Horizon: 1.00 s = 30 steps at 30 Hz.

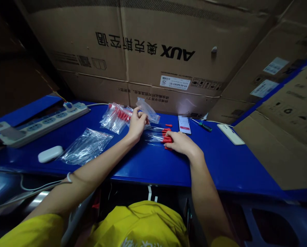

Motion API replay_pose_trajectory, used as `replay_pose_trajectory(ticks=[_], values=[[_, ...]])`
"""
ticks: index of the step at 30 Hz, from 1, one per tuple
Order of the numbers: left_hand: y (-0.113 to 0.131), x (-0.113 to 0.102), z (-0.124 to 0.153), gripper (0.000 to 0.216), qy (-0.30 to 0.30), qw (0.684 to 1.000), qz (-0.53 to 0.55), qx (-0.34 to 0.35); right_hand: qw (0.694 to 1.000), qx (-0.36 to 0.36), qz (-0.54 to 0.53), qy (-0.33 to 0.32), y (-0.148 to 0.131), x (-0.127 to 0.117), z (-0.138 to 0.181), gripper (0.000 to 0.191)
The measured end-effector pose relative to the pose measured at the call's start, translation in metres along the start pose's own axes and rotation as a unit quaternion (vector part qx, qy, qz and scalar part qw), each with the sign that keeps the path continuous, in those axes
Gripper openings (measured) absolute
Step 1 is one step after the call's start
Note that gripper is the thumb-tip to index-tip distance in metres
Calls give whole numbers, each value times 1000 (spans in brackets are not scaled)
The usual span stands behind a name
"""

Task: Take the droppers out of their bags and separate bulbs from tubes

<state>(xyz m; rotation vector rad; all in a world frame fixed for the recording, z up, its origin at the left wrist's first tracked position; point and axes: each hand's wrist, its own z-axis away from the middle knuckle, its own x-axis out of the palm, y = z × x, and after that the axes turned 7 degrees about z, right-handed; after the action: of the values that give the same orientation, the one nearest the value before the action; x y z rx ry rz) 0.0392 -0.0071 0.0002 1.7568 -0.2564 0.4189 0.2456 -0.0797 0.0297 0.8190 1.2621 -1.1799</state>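
Note:
My left hand point(137, 125) is closed, fingers bent together, at a clear zip bag point(149, 111) that stands up against the cardboard. A bit of red shows by its fingertips. My right hand point(180, 141) curls its fingers over the red handles of several thin tools point(167, 140), whose slim shafts point left on the blue table. The kind of tool is not clear. One short red piece point(169, 125) lies apart behind them. Left of my left hand are filled clear bags point(114, 116) with red handles inside. Nearer me lies a stack of flat clear bags point(88, 145).
A white power strip point(46, 123) and a white case point(50, 154) sit at the left. Behind my right hand are a phone point(184, 125) and a green-handled screwdriver point(205, 127). A white slab point(230, 133) lies further right. Cardboard point(143, 68) walls the back.

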Motion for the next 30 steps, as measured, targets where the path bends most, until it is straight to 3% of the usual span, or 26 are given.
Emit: replay_pose_trajectory(ticks=[8,21,30], values=[[-4,2,4,52,-1,1000,-5,-13,998,38,19,41,-4,1,2,38],[-2,2,6,56,1,999,31,-36,996,0,-60,71,2,1,-1,14],[2,7,9,71,-38,978,168,-114,988,12,-63,143,-2,1,-6,7]])
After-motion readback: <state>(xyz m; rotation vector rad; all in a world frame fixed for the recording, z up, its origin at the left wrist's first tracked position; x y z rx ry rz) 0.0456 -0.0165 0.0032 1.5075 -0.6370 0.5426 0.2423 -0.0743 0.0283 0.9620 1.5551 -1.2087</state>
